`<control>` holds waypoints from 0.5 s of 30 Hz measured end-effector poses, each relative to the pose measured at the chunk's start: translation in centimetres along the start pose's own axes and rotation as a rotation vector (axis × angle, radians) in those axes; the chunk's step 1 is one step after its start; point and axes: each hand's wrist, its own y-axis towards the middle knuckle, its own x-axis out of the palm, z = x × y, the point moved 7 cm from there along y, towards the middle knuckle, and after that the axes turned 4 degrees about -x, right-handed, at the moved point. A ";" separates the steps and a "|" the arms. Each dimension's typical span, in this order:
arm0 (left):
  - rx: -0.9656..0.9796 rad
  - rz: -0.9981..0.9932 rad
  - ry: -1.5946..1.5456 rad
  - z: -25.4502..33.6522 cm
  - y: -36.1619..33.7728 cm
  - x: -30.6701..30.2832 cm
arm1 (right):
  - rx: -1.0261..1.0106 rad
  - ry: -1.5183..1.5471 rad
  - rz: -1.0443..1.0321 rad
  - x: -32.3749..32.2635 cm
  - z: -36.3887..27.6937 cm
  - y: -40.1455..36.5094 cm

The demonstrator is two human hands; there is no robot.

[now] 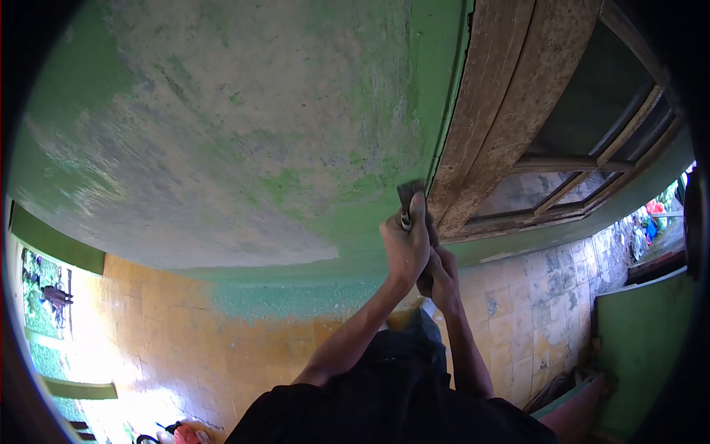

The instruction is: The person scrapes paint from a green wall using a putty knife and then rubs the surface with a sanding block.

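Note:
A paint scraper (410, 192) with a flat, dark blade is held up against the green painted wall (244, 148), close to the brown wooden window frame (503, 111). My left hand (405, 246) is closed around it just below the blade, its thumb stretched up towards the blade. Lower down and just to the right, my right hand (444, 275) is closed at the handle end, and part of its fingers is hidden behind my left hand. Large patches of the wall show pale grey where the green paint is gone.
Yellowish floor tiles (251, 355) lie below, with pale green dust (281, 300) along the wall's foot. To the right are glazed window panes (592, 96) and a green panel (643, 348). A red item (188, 433) lies at the lower left.

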 end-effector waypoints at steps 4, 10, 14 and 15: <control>-0.030 -0.005 -0.025 -0.7 -0.5 -0.4 | 0.084 0.029 -0.015 -0.5 0.8 -1.2; 0.026 -0.011 -0.013 1.8 -0.3 0.4 | -0.019 0.004 0.007 0.9 -2.2 -0.1; 0.001 0.003 -0.009 -1.1 -0.4 -0.2 | 0.012 -0.006 0.018 0.0 -0.5 -0.7; 0.012 -0.008 -0.036 -0.2 -0.2 0.1 | -0.002 -0.007 0.017 0.2 -0.8 -0.5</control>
